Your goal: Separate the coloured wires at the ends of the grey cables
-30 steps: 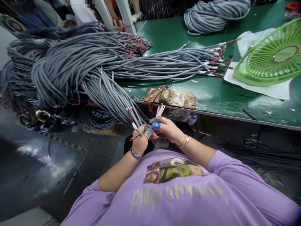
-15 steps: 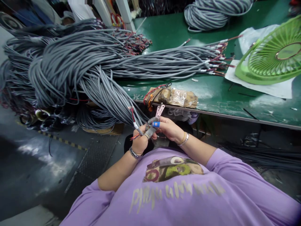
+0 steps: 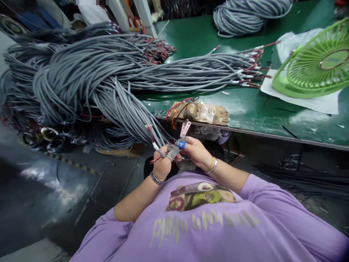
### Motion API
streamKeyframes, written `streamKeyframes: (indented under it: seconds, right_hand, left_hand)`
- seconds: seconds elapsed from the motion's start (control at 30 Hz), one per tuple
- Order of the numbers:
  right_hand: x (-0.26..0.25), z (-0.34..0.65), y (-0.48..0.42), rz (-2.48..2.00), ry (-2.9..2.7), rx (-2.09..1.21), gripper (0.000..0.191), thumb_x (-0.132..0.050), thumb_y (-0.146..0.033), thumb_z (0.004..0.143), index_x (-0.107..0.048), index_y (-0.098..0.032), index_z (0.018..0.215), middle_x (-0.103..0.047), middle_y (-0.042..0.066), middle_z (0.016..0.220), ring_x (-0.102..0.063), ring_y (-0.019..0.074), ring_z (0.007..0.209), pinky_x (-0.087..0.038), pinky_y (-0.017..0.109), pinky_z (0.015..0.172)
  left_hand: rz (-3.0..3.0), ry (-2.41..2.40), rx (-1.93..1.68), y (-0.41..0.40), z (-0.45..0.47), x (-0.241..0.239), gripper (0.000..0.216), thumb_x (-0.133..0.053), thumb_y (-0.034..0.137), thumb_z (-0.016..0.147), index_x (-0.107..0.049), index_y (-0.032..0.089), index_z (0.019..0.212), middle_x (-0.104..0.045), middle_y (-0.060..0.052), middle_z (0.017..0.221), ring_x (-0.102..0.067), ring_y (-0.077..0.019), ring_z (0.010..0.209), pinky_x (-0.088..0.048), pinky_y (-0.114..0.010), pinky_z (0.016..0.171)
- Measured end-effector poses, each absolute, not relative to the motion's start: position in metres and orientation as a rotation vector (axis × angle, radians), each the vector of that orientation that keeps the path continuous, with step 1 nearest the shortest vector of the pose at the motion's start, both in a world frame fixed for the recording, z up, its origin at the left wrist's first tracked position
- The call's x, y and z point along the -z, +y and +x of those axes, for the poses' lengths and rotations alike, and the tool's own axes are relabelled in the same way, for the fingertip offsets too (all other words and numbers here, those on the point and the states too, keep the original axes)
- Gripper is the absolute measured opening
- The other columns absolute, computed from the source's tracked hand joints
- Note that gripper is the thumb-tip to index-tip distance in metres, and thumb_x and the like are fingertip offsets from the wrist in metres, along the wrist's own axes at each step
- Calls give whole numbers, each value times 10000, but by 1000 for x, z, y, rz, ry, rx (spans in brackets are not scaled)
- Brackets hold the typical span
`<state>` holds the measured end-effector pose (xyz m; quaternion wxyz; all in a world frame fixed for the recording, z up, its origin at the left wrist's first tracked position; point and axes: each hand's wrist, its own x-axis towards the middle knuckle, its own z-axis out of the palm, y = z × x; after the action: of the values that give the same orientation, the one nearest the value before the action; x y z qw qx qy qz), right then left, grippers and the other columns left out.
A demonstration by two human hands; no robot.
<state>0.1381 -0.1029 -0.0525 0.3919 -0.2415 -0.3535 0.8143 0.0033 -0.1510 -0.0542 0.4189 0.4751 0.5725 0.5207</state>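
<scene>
**Both hands closed on a grey cable end at the bench edge**

The left hand is curled shut around the end of a grey cable, whose white sleeve and thin red wires stick out past the fingers. The right hand meets it just beside, fingers pinched on a small pink tool that points up toward the bench; one fingertip wears a blue cap. Both hands hang in front of the chest, below the edge of the green table.

The held cable runs back into a big bundle of grey cables heaped over the left end of the table and sagging off it. A straighter sheaf lies across the tabletop, its stripped ends toward a green fan resting on white paper. A coil sits at the far edge. A taped brown block lies at the near edge. No bins or trays are visible.
</scene>
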Motion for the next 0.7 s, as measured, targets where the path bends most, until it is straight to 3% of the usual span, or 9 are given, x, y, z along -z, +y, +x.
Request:
streamKeyframes:
  seconds: [0.23, 0.7]
  right_hand:
    - [57, 142, -101, -712, -903, -2028, 371, -818, -375, 643, -618, -143, 851, -622, -19, 600, -528, 86, 506, -348, 215, 513]
    - [57, 147, -102, -841, -889, -1934, 340, -828, -384, 594, -588, -157, 676, -581, -28, 605, -453, 73, 528, -347, 217, 525]
  left_hand:
    - [1141, 1440, -1371, -152, 4, 56, 286, -684, 391, 799, -670, 168, 620, -675, -20, 568, -632, -134, 524, -509, -233, 531]
    - [1109, 1467, -1368, -151, 7, 52, 272, -683, 405, 783, -659, 169, 651, -665, -9, 564, -608, -128, 481, -514, -242, 519]
